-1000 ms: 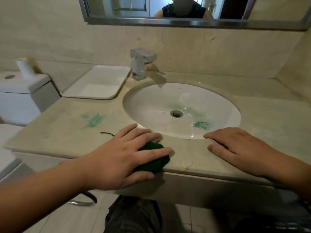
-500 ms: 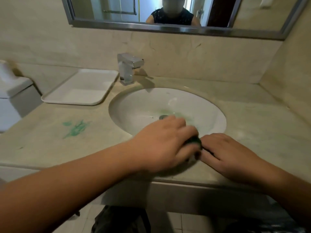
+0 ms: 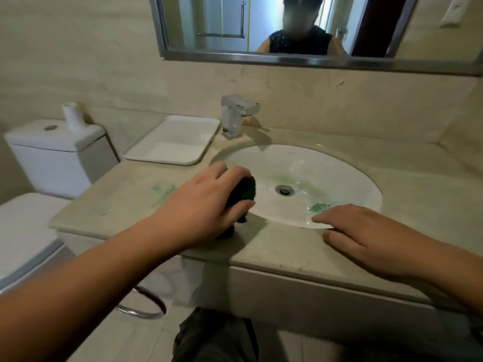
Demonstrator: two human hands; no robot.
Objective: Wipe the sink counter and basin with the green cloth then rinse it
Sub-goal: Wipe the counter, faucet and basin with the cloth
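Green cloth (image 3: 244, 190) is noted at centre frame, bunched and gripped in the left hand (image 3: 206, 205), fingers curled over the top and thumb tucked beneath, at the left front rim of the basin (image 3: 339, 173). Against half a second earlier, when it is seen hard up by the right fingertips on the front strip, the cloth is now carried back leftward; a second earlier it is pressed on the counter (image 3: 274, 246) lower centre. A to-and-fro pass along the front edge is judged to be in hand. The right hand (image 3: 366, 239) is kept where it was, laid flat on the counter at lower right, fingers straight and together, nothing held. The stains are not yet reached, so most of the wiping and the rinse are judged outstanding. Count: one cloth; two hands; one basin with one drain (image 3: 285, 189); one green smear cluster (image 3: 163, 192) on the counter left of centre; two green patches in the basin, a faint haze (image 3: 283, 178) by the drain and a speckled patch (image 3: 319, 206) near the front rim; one faucet (image 3: 236, 114); one white tray (image 3: 175, 142); one toilet cistern (image 3: 57, 155) with one white bottle (image 3: 72, 117), upper left; one mirror (image 3: 287, 24), top.
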